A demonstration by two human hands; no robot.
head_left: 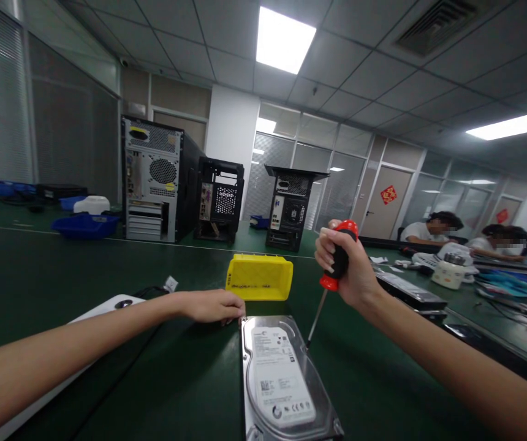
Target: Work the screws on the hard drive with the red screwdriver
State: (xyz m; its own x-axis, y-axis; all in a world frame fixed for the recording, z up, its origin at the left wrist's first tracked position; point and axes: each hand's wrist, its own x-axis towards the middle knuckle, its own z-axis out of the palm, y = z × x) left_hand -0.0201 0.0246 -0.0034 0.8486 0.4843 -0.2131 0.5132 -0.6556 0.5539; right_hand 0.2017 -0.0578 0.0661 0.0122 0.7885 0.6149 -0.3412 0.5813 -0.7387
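Observation:
A silver hard drive (282, 373) with a white label lies flat on the green table in front of me. My right hand (348, 263) is wrapped round the red and black handle of a screwdriver (317, 320). Its shaft slants down, and the tip meets the drive's right edge. At the drive's far left corner, my left hand (217, 306) has its fingers curled, touching the edge; whether something small sits between the fingertips is hidden. Just beyond the drive is a yellow plastic bin (260, 278) with small dark items in it.
Several computer cases (162, 177) stand along the back of the green table (190, 257). A blue tray (84, 226) is at the left, and a white device (102, 309) lies beneath my left forearm. More drives (410, 291) and a cream jar (448, 272) sit at right. People (433, 228) sit beyond.

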